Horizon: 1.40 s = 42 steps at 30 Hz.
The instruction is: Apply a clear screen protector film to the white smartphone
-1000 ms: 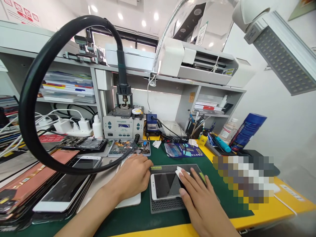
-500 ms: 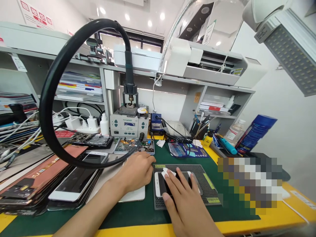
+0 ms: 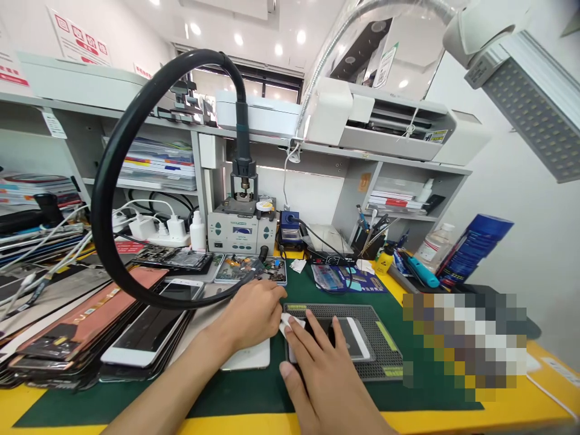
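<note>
A phone with a white frame and dark screen [image 3: 356, 338] lies face up on a grey honeycomb-textured pad [image 3: 385, 344]. My right hand [image 3: 324, 368] is spread over it, fingers apart and flat. A crumpled white tissue [image 3: 292, 326] sits under my right fingertips at the phone's left end, pressed down rather than gripped. Just left of the pad, my left hand [image 3: 256, 311] is closed with its fingers curled under. Whatever it may hold is hidden. A pale flat device [image 3: 249, 356] lies partly beneath my left wrist.
Stacked phones and screens [image 3: 136, 332] crowd the left side. A black hose [image 3: 106, 151] loops above them from the grey hot-air station [image 3: 240, 232]. Behind are a tray of small parts [image 3: 222, 275] and a soldering iron stand [image 3: 290, 229]. A lamp [image 3: 534, 115] hangs at upper right.
My right hand has slid left with the tissue, from the middle of the screen to its left end, baring the phone's right end. My left hand stays closed in place.
</note>
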Each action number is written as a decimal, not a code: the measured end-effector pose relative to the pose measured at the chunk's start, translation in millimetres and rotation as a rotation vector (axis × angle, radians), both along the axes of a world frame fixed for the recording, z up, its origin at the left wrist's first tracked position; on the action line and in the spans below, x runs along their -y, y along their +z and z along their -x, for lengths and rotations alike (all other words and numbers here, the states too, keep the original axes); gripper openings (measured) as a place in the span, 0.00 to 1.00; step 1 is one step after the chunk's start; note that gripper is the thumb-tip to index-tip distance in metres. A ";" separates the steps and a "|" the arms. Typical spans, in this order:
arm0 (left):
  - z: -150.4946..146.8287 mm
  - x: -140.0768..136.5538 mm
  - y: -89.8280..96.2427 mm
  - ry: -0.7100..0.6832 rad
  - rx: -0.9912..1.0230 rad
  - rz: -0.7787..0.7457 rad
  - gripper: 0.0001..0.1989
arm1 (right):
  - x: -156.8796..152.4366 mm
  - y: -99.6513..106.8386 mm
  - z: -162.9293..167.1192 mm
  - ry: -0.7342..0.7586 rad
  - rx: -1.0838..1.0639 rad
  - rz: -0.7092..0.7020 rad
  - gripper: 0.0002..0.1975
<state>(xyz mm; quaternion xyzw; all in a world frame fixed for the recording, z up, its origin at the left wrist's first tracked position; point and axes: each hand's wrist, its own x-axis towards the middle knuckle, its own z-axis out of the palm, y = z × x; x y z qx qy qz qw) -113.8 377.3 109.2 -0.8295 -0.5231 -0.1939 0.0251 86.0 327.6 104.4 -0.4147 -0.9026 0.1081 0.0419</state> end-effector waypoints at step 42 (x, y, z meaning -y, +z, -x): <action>0.5 -1.4 -5.4 -0.014 -0.021 0.071 0.19 | 14.4 -21.9 -57.8 -0.199 -0.017 -0.173 0.28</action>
